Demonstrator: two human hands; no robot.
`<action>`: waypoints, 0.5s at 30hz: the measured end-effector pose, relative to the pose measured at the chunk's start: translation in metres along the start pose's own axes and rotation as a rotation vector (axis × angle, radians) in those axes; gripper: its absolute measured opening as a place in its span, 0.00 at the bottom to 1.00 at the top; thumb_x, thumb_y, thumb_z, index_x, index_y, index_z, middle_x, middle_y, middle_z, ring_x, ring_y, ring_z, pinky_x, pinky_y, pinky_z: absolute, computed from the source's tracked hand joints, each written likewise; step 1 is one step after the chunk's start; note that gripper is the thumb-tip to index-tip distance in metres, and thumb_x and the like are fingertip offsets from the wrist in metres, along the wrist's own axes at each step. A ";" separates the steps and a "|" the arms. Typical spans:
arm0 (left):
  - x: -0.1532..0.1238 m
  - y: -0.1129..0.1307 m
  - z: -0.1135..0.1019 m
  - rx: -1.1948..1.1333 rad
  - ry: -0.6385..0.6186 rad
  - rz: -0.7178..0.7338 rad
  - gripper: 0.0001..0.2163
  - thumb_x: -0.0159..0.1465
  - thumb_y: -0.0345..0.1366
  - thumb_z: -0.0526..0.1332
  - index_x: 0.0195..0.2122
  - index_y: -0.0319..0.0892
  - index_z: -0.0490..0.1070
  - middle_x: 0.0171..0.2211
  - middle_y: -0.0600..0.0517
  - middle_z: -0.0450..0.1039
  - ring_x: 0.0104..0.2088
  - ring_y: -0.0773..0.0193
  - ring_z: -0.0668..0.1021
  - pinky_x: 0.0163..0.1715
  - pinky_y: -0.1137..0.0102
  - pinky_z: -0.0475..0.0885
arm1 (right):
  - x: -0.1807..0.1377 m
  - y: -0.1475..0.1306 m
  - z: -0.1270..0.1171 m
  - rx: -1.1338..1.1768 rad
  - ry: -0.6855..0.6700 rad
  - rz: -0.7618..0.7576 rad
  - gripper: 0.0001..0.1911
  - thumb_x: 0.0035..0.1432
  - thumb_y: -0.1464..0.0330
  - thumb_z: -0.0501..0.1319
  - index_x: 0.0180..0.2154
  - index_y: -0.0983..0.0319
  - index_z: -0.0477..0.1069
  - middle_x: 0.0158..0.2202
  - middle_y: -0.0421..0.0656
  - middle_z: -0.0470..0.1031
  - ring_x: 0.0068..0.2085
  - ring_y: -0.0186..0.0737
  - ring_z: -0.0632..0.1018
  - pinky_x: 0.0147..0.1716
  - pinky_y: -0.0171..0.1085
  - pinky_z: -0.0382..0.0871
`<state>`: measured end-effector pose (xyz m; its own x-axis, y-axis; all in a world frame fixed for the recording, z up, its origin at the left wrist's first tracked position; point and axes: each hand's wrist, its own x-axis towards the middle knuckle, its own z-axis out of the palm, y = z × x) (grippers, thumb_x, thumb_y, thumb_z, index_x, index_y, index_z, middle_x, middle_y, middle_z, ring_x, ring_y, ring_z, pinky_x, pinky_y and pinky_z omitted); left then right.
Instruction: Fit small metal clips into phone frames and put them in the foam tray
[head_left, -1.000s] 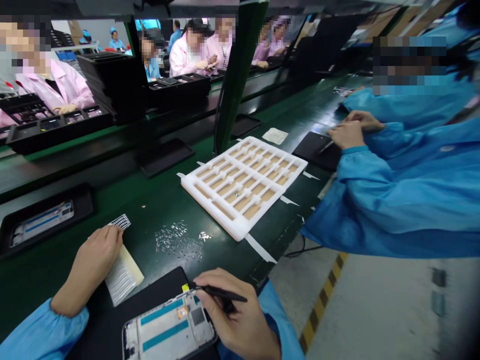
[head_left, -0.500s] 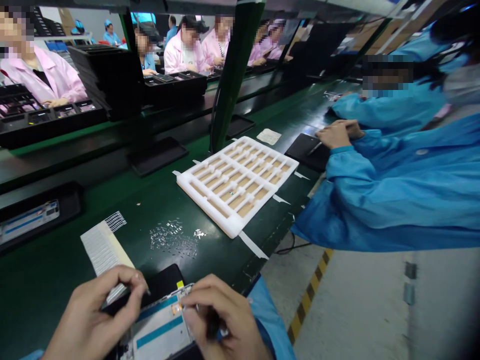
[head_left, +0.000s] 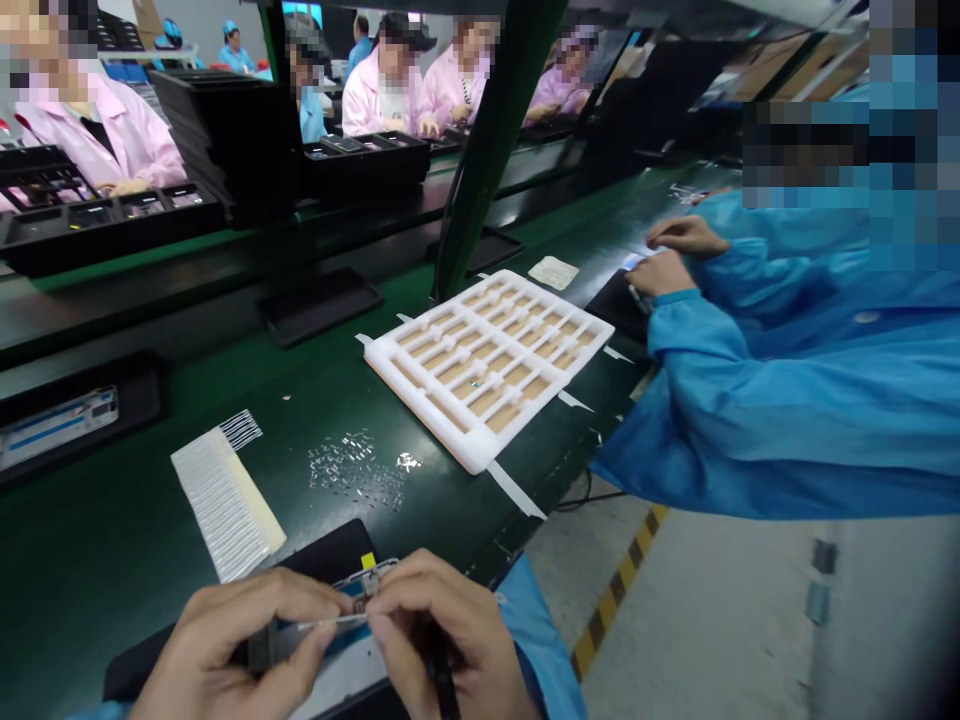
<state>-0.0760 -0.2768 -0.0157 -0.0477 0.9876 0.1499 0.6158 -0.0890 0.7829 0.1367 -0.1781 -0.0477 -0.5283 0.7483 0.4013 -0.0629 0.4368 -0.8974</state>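
A thin silvery strip (head_left: 330,622), light and easily bent, is pinched narrowly by the left hand (head_left: 232,645) and is best taken by its end. Black tweezers (head_left: 444,680) are held in the right hand (head_left: 442,630), over a stiff phone frame (head_left: 334,680) on a black mat (head_left: 322,550).

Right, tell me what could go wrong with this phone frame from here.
The thin silver strip pinched by the left hand might bend or land askew on the phone frame. The black tweezers in the right hand could scratch it. Loose silver bits on the green bench might get mixed in.
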 end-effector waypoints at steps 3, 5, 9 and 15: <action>-0.007 -0.011 -0.013 0.289 -0.119 -0.050 0.08 0.72 0.44 0.67 0.51 0.55 0.81 0.45 0.56 0.87 0.42 0.63 0.89 0.42 0.77 0.84 | 0.004 0.011 -0.016 -0.177 -0.200 -0.055 0.09 0.70 0.76 0.61 0.45 0.59 0.77 0.39 0.44 0.82 0.35 0.40 0.83 0.33 0.35 0.77; -0.012 -0.017 -0.012 0.450 -0.151 -0.007 0.09 0.74 0.44 0.62 0.50 0.54 0.81 0.46 0.55 0.86 0.43 0.62 0.89 0.43 0.75 0.84 | 0.008 0.020 -0.024 -0.335 -0.315 -0.106 0.13 0.70 0.78 0.56 0.45 0.59 0.76 0.40 0.44 0.81 0.36 0.40 0.82 0.32 0.36 0.73; -0.015 -0.021 0.006 0.651 -0.187 0.132 0.15 0.75 0.33 0.54 0.43 0.50 0.81 0.41 0.52 0.86 0.38 0.58 0.89 0.39 0.70 0.86 | 0.011 0.034 -0.029 -0.498 -0.428 -0.122 0.17 0.58 0.81 0.54 0.42 0.59 0.74 0.40 0.43 0.79 0.37 0.41 0.80 0.31 0.38 0.67; -0.016 -0.020 0.013 0.704 -0.238 0.199 0.15 0.72 0.28 0.55 0.49 0.49 0.79 0.43 0.51 0.85 0.38 0.59 0.88 0.37 0.70 0.85 | 0.010 0.039 -0.025 -0.538 -0.484 -0.134 0.22 0.45 0.82 0.54 0.42 0.58 0.71 0.42 0.41 0.78 0.39 0.41 0.79 0.33 0.39 0.66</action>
<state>-0.0774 -0.2890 -0.0422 0.2378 0.9700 0.0510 0.9543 -0.2431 0.1737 0.1504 -0.1411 -0.0745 -0.8675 0.4219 0.2635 0.2058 0.7867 -0.5820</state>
